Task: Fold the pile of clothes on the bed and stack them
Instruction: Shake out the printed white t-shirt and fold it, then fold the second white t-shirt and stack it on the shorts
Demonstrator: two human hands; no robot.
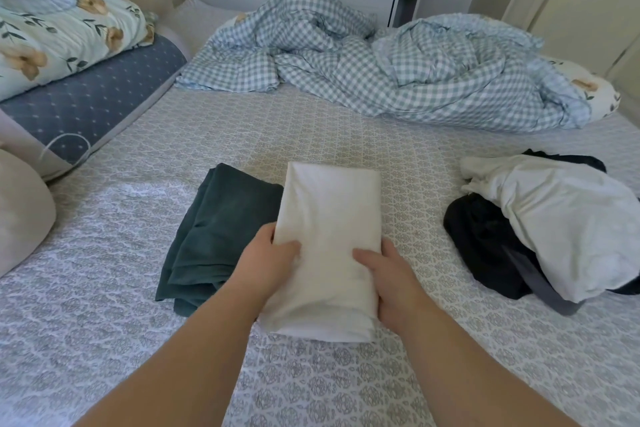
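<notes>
A folded white garment (329, 218) lies in the middle of the bed, its left edge overlapping a folded dark teal garment (211, 239). My left hand (273, 260) grips the white garment's left side, thumb on top and fingers underneath. My right hand (388, 281) grips its right side the same way. At the right lies an unfolded pile (540, 229): a crumpled white piece on top of black and grey clothes.
A rumpled blue checked duvet (381, 69) fills the far side of the bed. Floral pillows and a dark blue bolster (86, 94) sit at the left, a beige cushion (20, 208) near the left edge. The patterned bedspread (104, 305) shows around the clothes.
</notes>
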